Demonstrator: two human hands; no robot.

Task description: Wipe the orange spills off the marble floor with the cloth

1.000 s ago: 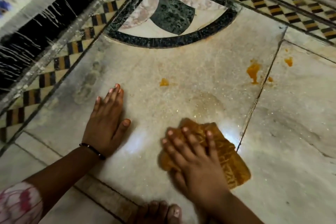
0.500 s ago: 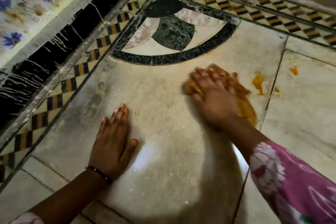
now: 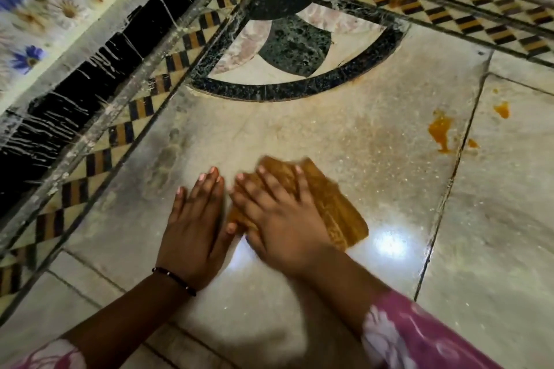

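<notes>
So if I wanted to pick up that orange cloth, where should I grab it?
Probably the far right corner of the cloth, coming from the right. The right hand lies flat across its left part and the left hand rests beside that edge, so only the right side sticks out free. It lies flat on the floor, so pinch the edge up.

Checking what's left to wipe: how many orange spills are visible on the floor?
3: a large spill left of the floor joint, a tiny spot just right of it, another farther right. The cloth may hide more.
</notes>
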